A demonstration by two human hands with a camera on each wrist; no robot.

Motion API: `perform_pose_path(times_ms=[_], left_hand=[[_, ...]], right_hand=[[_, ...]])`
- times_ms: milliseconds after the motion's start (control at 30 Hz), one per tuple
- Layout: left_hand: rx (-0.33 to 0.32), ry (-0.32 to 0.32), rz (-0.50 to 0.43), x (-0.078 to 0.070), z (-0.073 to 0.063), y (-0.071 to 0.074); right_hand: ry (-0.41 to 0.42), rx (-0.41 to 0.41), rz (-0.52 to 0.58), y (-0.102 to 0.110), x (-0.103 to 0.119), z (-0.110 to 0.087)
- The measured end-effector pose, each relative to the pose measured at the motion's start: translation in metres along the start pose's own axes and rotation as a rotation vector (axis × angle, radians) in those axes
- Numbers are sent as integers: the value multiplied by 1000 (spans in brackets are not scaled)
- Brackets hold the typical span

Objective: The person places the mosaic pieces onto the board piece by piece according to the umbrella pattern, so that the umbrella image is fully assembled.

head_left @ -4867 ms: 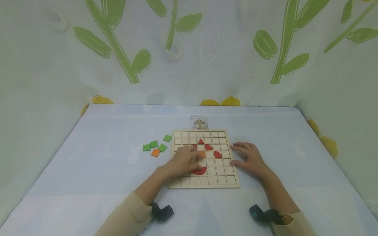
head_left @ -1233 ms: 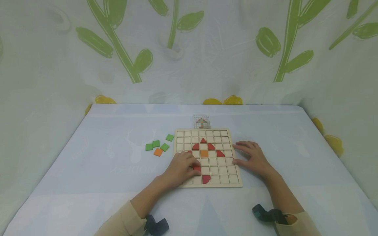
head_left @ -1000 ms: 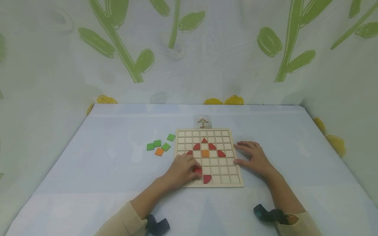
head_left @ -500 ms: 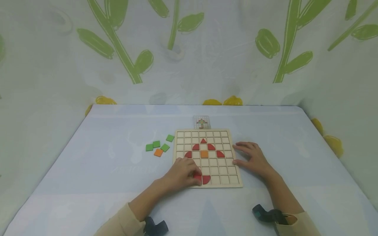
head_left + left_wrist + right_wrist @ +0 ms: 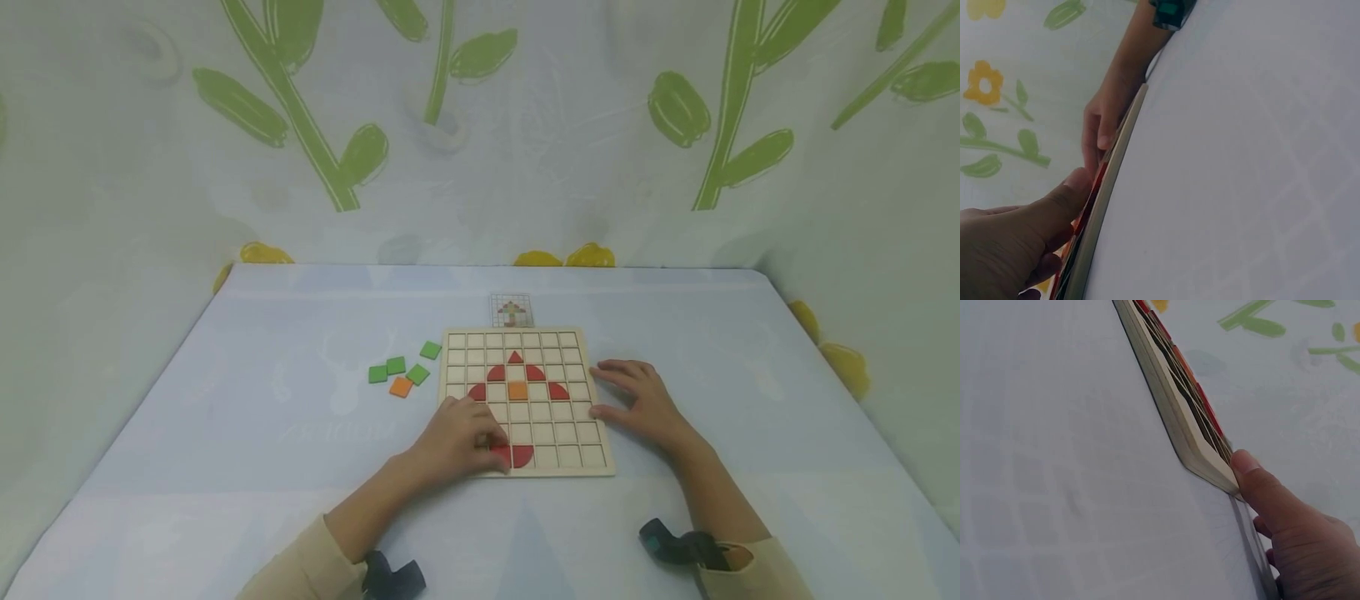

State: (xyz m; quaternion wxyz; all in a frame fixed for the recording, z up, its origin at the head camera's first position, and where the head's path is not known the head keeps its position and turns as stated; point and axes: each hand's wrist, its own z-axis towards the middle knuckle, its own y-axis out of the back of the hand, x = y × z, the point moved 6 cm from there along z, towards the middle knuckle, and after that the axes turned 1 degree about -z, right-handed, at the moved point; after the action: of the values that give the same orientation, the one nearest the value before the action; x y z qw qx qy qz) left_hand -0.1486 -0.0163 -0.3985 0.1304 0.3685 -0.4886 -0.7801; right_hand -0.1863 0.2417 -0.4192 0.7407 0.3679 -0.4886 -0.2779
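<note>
In the head view my left hand (image 5: 456, 437) reaches over the lower left of a wooden grid board (image 5: 570, 477). Its thumb and fingers pinch a red quarter-circle tile (image 5: 501, 454) in the bottom row, partly hidden by the fingers. Beside that lies a second red quarter-circle tile (image 5: 522, 456). Higher on the board are a red triangle tile (image 5: 515, 357), more red quarter-circles and an orange square tile (image 5: 517, 390). My right hand (image 5: 637, 400) touches the board's right edge with thumb and fairly straight fingers; the right wrist view shows the thumb (image 5: 1266, 487) at the corner.
A small pattern card (image 5: 512, 310) lies right behind the board. Left of the board are several loose green square tiles (image 5: 396, 365) and one orange square tile (image 5: 401, 387). The pale tabletop (image 5: 225, 400) ends at a patterned cloth wall.
Both lower red quarter-circles have shifted one row toward me, the right one first. My left hand then carried the left one down beside it. The right hand has stayed at the edge.
</note>
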Motion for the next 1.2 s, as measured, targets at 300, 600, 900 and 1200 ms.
perform_pose_path(times_ms=[300,600,900,1200], left_hand=[[14,24,-48,5,1,-2],[154,179,-241,19,1,5],[190,225,-313,36,-2,13],[179,287,-358,58,-7,27]], right_hand=[[21,-10,-15,2,1,2],[-7,5,-16,0,-1,1],[0,4,-17,1,0,1],[-3,8,-7,0,0,0]])
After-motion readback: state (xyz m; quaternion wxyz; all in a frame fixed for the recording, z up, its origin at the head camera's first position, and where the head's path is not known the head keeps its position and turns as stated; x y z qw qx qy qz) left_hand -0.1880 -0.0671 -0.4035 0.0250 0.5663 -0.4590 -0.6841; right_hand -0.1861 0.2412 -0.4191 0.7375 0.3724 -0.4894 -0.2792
